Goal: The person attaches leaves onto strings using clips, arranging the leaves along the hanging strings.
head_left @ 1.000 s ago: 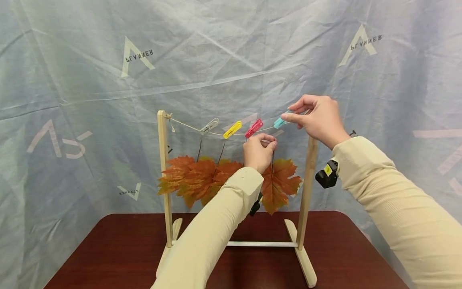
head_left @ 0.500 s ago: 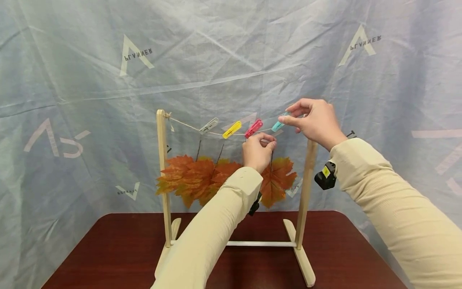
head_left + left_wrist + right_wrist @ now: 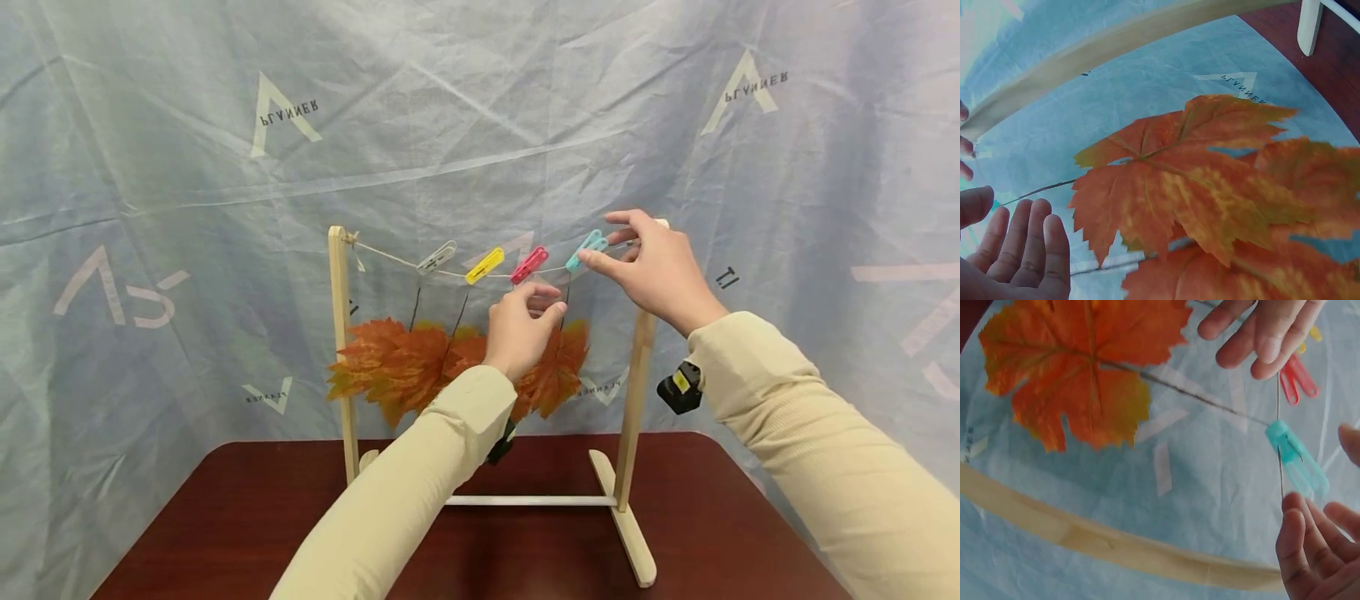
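Observation:
A turquoise clothespin [image 3: 592, 244] sits on the string, its nose on the stem of an orange artificial maple leaf [image 3: 1085, 362]. My right hand [image 3: 660, 267] is around this clothespin, thumb and fingers spread apart; in the right wrist view the fingertips lie just beside its handles. Below the string, my left hand [image 3: 517, 329] is apart from the leaf's stem [image 3: 1041, 189], fingers loosely bent with nothing between them. To the left hang a red clothespin [image 3: 530, 264], a yellow clothespin [image 3: 485, 266] and a whitish clothespin [image 3: 437, 257], with more leaves [image 3: 405, 358] beneath.
The string [image 3: 382, 254] runs between the left wooden post [image 3: 340, 292] and the right wooden post [image 3: 636, 400] of a stand. A white crossbar [image 3: 532, 501] joins the posts low down. The stand is on a dark red table [image 3: 712, 517] before a grey-blue cloth [image 3: 480, 108].
My right hand has let go of the turquoise clothespin, its fingers spreading. My left hand has released the leaf's stem and moved slightly left and down. The leaf now hangs from the clothespin.

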The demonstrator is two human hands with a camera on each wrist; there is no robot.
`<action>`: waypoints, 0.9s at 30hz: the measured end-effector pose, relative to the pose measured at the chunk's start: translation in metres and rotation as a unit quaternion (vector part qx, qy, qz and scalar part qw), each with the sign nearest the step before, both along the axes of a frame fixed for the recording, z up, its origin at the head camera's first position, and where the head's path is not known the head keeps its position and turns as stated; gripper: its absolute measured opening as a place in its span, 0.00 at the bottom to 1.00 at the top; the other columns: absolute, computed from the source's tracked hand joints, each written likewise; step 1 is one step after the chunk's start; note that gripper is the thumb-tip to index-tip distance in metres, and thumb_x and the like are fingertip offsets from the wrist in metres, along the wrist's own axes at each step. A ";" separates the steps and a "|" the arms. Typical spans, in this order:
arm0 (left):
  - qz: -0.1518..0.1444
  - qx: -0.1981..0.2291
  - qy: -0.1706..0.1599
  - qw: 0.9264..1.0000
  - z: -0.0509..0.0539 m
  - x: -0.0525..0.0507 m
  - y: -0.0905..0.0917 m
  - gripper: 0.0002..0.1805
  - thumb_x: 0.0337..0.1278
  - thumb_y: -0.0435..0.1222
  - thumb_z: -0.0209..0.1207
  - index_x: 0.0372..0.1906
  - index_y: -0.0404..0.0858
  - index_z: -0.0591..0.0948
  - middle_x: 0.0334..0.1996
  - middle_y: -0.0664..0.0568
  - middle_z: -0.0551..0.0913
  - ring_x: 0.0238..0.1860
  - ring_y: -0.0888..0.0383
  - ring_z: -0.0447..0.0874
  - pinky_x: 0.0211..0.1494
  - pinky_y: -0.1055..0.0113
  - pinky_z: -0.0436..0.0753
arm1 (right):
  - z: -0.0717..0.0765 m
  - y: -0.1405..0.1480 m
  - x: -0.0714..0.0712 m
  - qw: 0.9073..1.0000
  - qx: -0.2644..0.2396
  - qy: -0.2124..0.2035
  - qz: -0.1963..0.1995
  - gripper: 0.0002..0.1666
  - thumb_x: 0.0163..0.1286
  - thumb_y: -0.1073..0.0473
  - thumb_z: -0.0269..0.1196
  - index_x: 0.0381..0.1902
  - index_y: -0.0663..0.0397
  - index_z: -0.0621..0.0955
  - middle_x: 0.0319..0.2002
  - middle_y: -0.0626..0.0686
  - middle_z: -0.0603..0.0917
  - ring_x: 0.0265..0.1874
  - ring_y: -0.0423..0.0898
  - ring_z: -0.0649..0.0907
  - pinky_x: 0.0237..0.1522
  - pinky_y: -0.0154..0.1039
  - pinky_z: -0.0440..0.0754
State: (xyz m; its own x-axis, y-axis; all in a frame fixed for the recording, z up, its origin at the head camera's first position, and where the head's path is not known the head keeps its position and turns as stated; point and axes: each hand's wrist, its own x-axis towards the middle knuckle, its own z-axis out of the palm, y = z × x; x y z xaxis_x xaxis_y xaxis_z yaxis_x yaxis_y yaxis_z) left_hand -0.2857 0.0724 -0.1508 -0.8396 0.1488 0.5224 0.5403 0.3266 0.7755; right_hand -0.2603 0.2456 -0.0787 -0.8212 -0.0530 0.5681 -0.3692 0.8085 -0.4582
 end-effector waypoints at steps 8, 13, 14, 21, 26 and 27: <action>-0.010 -0.066 0.043 0.997 -0.013 0.016 -0.039 0.12 0.71 0.40 0.63 0.53 0.41 0.85 0.43 0.51 0.88 0.43 0.56 0.86 0.49 0.61 0.83 | -0.032 0.002 0.011 0.997 -0.024 0.067 0.014 0.35 0.76 0.45 0.62 0.73 0.56 0.70 0.56 0.63 0.81 0.47 0.56 0.82 0.40 0.51 0.75; 0.009 -0.097 0.047 0.994 -0.024 0.020 -0.061 0.12 0.70 0.40 0.63 0.52 0.40 0.85 0.43 0.52 0.88 0.42 0.56 0.85 0.49 0.58 0.82 | -0.050 0.009 0.014 0.994 -0.038 0.104 0.015 0.35 0.76 0.50 0.62 0.76 0.55 0.67 0.58 0.64 0.79 0.48 0.60 0.82 0.44 0.56 0.74; 0.013 -0.099 0.046 0.994 -0.026 0.021 -0.066 0.12 0.70 0.40 0.64 0.53 0.40 0.85 0.43 0.52 0.88 0.42 0.56 0.85 0.49 0.57 0.82 | -0.054 0.011 0.015 0.994 -0.038 0.102 0.013 0.35 0.76 0.50 0.62 0.75 0.56 0.68 0.59 0.64 0.79 0.48 0.60 0.81 0.44 0.57 0.74; 0.039 -0.129 0.041 0.990 -0.043 0.027 -0.092 0.14 0.70 0.41 0.63 0.54 0.41 0.85 0.44 0.53 0.88 0.44 0.54 0.85 0.49 0.55 0.82 | -0.081 0.016 0.015 0.997 -0.021 0.067 0.029 0.28 0.77 0.48 0.61 0.65 0.59 0.77 0.52 0.61 0.83 0.44 0.56 0.83 0.43 0.51 0.77; 0.071 -0.164 0.035 0.983 -0.057 0.031 -0.104 0.16 0.71 0.43 0.63 0.57 0.42 0.84 0.48 0.50 0.87 0.45 0.50 0.85 0.47 0.52 0.81 | -0.104 0.013 0.015 0.998 0.003 0.028 0.048 0.27 0.77 0.49 0.61 0.65 0.61 0.78 0.52 0.62 0.83 0.44 0.56 0.84 0.42 0.52 0.80; 0.081 -0.174 0.035 0.981 -0.060 0.032 -0.106 0.16 0.71 0.44 0.62 0.57 0.42 0.84 0.49 0.50 0.87 0.46 0.49 0.85 0.48 0.51 0.81 | -0.109 0.011 0.016 0.999 0.010 0.018 0.047 0.28 0.77 0.48 0.61 0.65 0.60 0.77 0.54 0.62 0.82 0.43 0.56 0.84 0.43 0.53 0.80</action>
State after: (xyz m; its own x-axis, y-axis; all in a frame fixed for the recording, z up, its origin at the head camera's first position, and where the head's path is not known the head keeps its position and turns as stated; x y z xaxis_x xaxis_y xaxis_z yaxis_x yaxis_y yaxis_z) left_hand -0.2539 -0.0332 -0.2105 -0.8312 0.1957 0.5204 0.5071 0.6505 0.5654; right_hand -0.2443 0.2570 -0.1873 -0.7909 -0.1401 0.5956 -0.4600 0.7780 -0.4278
